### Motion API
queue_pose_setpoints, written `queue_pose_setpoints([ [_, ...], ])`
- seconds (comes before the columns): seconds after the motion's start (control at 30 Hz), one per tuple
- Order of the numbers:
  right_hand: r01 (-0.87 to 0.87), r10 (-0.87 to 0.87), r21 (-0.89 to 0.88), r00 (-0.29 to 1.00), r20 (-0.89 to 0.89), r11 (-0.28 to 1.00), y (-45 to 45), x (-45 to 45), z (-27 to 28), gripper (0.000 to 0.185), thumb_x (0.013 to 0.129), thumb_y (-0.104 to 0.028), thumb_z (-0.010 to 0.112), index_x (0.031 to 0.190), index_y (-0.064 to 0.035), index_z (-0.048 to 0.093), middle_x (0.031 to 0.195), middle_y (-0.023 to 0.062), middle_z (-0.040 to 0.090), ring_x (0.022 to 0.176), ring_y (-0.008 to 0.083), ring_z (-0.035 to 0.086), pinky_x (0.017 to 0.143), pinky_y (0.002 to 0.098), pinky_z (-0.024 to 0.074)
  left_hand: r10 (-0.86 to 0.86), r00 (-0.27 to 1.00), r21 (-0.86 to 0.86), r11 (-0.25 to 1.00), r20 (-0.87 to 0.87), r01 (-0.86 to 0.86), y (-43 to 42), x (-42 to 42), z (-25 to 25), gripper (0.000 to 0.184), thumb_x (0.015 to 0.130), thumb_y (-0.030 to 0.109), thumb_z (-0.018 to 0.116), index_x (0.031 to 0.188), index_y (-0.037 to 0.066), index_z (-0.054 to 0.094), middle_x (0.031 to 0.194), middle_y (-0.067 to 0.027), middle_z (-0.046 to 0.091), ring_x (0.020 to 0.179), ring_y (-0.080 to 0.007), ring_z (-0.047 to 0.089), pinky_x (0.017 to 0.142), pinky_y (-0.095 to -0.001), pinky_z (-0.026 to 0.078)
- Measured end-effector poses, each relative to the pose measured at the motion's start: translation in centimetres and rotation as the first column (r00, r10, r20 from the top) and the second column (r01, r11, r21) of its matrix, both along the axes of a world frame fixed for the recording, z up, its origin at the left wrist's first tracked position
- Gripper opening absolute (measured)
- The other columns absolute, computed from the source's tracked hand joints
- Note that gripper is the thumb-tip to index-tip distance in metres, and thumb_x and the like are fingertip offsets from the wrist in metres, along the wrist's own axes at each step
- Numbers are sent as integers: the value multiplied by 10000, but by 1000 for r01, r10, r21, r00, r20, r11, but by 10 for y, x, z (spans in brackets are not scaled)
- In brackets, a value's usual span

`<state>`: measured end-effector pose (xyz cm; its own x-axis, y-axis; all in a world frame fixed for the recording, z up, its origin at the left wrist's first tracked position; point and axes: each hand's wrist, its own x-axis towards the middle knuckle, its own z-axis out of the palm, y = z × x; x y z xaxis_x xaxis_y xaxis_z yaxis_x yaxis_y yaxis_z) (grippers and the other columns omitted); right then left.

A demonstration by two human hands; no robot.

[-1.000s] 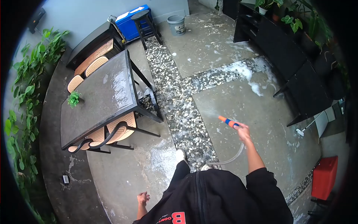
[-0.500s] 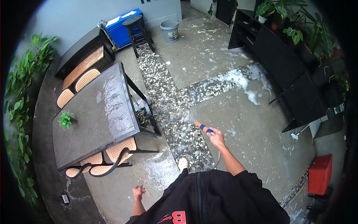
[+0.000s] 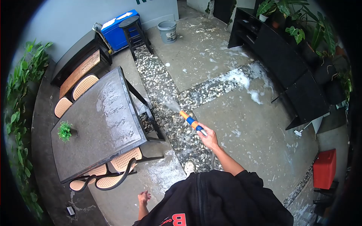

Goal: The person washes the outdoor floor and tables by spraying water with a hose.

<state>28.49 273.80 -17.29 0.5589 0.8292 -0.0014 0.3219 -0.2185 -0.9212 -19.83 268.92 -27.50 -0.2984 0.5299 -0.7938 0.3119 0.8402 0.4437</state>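
Observation:
My right hand (image 3: 208, 138) is wrapped round the rear of an orange and blue hose nozzle (image 3: 191, 121). The nozzle points forward and left, and a white water spray (image 3: 174, 106) leaves its tip over the pebble strip (image 3: 163, 86). From behind that hand a hose (image 3: 212, 160) hangs down toward my body. My left hand (image 3: 143, 197) is low at my side above wet concrete, holding nothing, its fingers loosely bent and apart. One white shoe (image 3: 189, 167) shows on the pebbles.
A wet dark table (image 3: 94, 124) with a small green plant (image 3: 65, 131) and woven chairs (image 3: 122, 160) stands left. Ahead are a blue cooler (image 3: 120, 32), a black stool (image 3: 131, 35) and a grey bucket (image 3: 167, 33). Foam (image 3: 239, 78) lies near black shelving (image 3: 281, 56). A red seat (image 3: 324, 168) is at right.
My right hand and the nozzle have moved left, with the nozzle now more fully in view and its spray further up the pebble strip. My left hand has shifted slightly right and down.

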Motion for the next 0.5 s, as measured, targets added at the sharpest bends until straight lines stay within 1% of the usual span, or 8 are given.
queue_pose_setpoints([
  [0.07,-49,49,0,999,1,999,5,-6,-8,365,703,-122,570,1063,-136,511,918,84,579,783,137,547,691,247,417,45,999,-38,998,9,-45,-1,-6,0,197,762,132,492,873,-30,480,629,-133,555,426,-178,513,325,-244,372],
  [0.1,-32,32,-2,999,6,999,6,-8,-12,365,703,-122,570,1063,-136,511,918,84,579,783,137,547,691,247,417,29,999,-40,999,14,-28,-3,-12,2,197,762,132,492,873,-30,480,629,-133,555,426,-178,513,325,-244,372],
  [0.17,-135,124,-198,990,-67,971,7,-10,-21,367,694,-150,580,1056,-147,517,915,86,581,761,152,559,678,269,426,46,999,-59,997,4,-45,4,-13,0,205,764,135,489,882,-32,476,635,-144,557,418,-185,512,317,-255,371],
  [0.23,-152,152,-277,988,-23,949,3,-7,-55,358,688,-190,576,1042,-168,526,891,105,583,752,205,570,680,304,434,2,1000,-75,997,4,-1,17,-6,-4,203,763,135,489,879,-31,477,634,-142,556,418,-184,512,318,-255,371],
  [0.3,-175,160,-583,984,-77,794,-9,-5,-2,324,693,-217,541,1016,-193,537,918,116,563,841,243,548,737,336,424,-67,998,-93,993,13,68,31,5,-12,200,763,135,489,875,-30,477,632,-141,555,418,-184,512,318,-255,371],
  [0.37,-46,65,-595,998,11,802,-26,1,-37,322,698,-222,536,1020,-213,529,911,117,563,832,257,546,734,347,426,-172,985,-109,979,32,174,52,28,-22,198,762,135,489,872,-29,478,631,-139,554,418,-184,512,319,-255,371],
  [0.43,164,-148,-569,986,76,806,-50,7,-36,333,703,-220,537,1035,-218,513,909,120,560,821,273,542,721,350,430,-280,959,-122,951,44,283,69,50,-31,196,762,136,488,868,-28,479,629,-138,554,418,-184,512,319,-256,372],
  [0.5,268,-258,-542,961,96,797,-80,18,-29,329,716,-227,523,1043,-201,503,893,120,563,808,293,540,700,368,435,-371,927,-113,920,54,375,83,67,-34,193,761,136,488,865,-27,480,628,-136,553,418,-184,512,320,-256,372],
])
